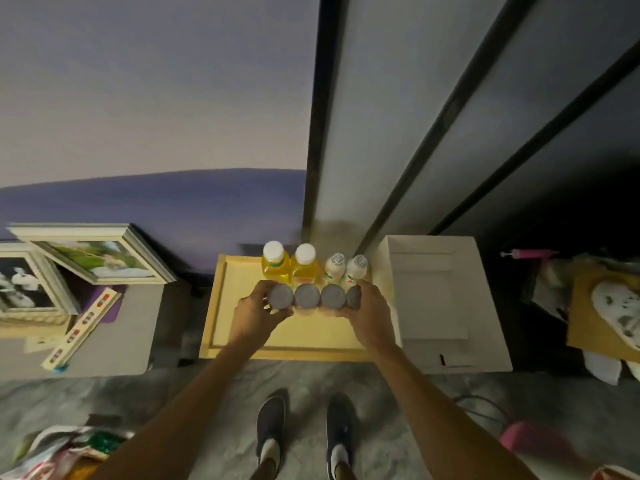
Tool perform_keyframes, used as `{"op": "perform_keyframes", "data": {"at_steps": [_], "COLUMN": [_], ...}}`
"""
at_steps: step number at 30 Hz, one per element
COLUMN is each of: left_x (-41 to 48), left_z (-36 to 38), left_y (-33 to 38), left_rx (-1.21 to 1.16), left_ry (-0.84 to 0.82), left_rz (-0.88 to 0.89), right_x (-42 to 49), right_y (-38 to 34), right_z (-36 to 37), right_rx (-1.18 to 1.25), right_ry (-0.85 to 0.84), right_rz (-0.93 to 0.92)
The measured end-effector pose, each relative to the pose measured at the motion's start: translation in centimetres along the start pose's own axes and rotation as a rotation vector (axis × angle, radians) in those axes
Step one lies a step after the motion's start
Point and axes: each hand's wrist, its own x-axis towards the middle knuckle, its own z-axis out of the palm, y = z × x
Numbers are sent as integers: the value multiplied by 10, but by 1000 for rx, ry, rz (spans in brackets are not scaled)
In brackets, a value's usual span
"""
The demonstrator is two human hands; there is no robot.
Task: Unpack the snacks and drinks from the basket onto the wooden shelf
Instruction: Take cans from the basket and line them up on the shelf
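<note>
On the light wooden shelf (263, 337) stands a row of several cans with grey tops (307, 295). My left hand (254, 311) grips the leftmost can (280, 295). The rightmost can (354, 296) is gripped by my right hand (369, 311). Behind the cans stand two yellow drink bottles with white caps (275, 263) and two small white bottles (346, 268). The basket (69, 452) lies at the lower left on the floor, with packets in it.
A white box (446, 299) stands right of the shelf. Framed pictures (97, 254) and a long ruler-like board (83, 327) lie on a low surface at left. My two shoes (304, 431) stand on the grey floor. A pink object (530, 441) sits at lower right.
</note>
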Motion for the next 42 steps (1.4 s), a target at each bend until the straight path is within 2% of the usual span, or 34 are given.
{"op": "perform_keyframes", "data": {"at_steps": [13,22,26,29,35,38,42], "left_x": [10,5,-1,-10,-57,-93,-141], "left_z": [41,42,35,20,-44,-92,-160], "left_y": [-29,-40,-30,-15,-3,-4,3], "left_rx": [-11,36,104,223,282,299,381], "left_ry": [10,-18,-91,-146,-105,-20,150], "left_rz": [-138,-153,-120,-87,-101,-109,-122], "right_x": [10,0,-2,-10,-40,-57,-61], "right_y": [35,37,33,25,-16,-48,-102], "right_z": [35,41,34,23,-1,-9,-4], "right_rx": [-71,-111,-191,-265,-318,-277,-301], "right_ry": [-51,-79,-95,-77,-54,-46,-29], "right_rz": [62,59,27,-22,-133,-233,-462]}}
